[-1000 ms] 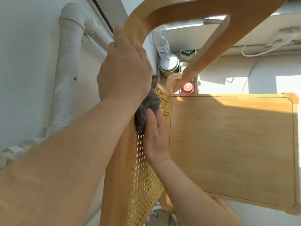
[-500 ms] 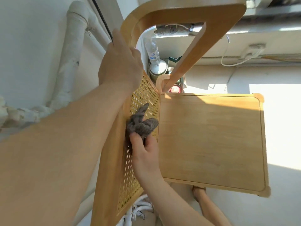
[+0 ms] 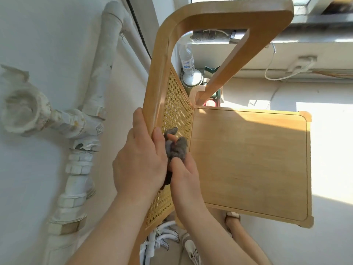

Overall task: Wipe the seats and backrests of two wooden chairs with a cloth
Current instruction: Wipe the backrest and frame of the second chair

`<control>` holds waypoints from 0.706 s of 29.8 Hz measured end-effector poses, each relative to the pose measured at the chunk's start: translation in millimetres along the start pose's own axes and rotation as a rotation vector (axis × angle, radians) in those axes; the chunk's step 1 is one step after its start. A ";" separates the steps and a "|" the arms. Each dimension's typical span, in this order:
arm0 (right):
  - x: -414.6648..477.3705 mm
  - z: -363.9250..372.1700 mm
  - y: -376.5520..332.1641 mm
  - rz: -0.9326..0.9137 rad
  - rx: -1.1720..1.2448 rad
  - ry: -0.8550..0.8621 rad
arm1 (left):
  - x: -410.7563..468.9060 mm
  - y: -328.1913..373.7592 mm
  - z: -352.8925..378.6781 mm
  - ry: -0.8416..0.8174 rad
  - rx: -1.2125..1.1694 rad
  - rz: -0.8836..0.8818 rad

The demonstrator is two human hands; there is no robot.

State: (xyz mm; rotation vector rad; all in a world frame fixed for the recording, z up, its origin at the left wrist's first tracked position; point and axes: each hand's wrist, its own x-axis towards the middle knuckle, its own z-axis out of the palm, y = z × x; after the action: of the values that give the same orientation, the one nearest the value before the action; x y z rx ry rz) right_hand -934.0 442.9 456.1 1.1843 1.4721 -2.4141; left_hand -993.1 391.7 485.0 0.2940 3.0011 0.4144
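the pale wooden chair [image 3: 248, 159] with a flat board seat looks stiff and fairly light. its woven cane backrest panel [image 3: 177, 104] probably gives, so press gently. the left hand [image 3: 139, 163] curls round the frame edge, steadying it. just beside those fingers, the right hand [image 3: 185, 180] pinches the soft crumpled grey cloth [image 3: 175, 148] against the cane.

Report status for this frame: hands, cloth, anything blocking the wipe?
Left grip holds the backrest frame. Right grip holds grey cloth against the cane panel. Nothing else on the panel.
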 end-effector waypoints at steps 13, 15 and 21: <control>98.7 1.5 17.5 0.228 0.110 0.226 | 3.0 6.6 -0.4 -0.028 0.046 -0.015; 75.9 8.4 7.3 0.126 0.088 0.166 | 4.0 7.9 -1.1 -0.035 0.048 -0.023; 35.0 12.1 21.8 -0.172 0.069 -0.020 | 5.3 7.4 -1.4 -0.009 0.052 -0.044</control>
State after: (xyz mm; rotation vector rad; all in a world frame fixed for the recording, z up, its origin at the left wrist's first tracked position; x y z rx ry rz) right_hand -956.0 432.6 420.7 1.0836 1.5562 -2.5995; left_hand -997.1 399.4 488.0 0.2333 3.0069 0.3311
